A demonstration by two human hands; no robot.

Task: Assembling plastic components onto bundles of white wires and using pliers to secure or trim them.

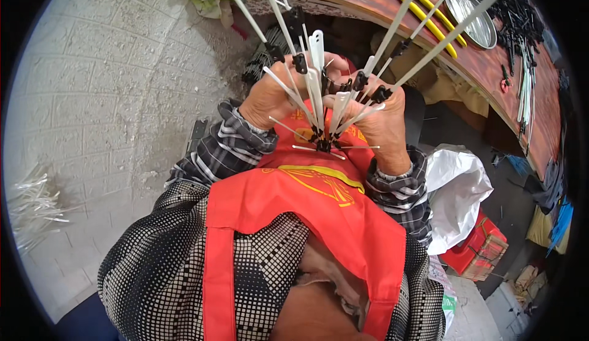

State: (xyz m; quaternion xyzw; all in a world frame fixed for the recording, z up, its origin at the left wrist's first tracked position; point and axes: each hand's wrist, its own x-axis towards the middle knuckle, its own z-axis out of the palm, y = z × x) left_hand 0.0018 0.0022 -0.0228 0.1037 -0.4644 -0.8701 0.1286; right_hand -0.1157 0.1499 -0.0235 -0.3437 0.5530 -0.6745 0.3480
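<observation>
— Red apron (264, 194) with yellow print lies nearest the camera, over a black-and-white checked garment (159, 261). Rolled plaid sleeves (224, 148) lead up to two bare hands.

— What surrounds them?

— Along the upper right runs a reddish wooden table (485, 65). On it are yellow-handled pliers (424, 22), a round metal dish (481, 31) just beside them, a heap of small black parts (521, 16) and a bundle of pale rods (525, 89). Below the table, a white plastic sack (457, 187) sits by the right sleeve, near a red box (469, 246). Well to the left, white strips (37, 209) lie piled on a pale tiled floor (110, 95).

— And between the hands?

— An umbrella-like frame (315, 92): white ribs with black joints, fanning up and outward from a black hub above the apron. Whether the hub rests on the cloth, I cannot tell. The ribs cross in front of the fingers and hide parts of them.

— How are the fingers?

— Bent inward on both sides. The left hand (267, 99) is closed on the frame's left ribs; the right hand (389, 117) grips among the right ones, thumb toward the middle. Exactly which piece each fingertip pinches is hidden.
</observation>
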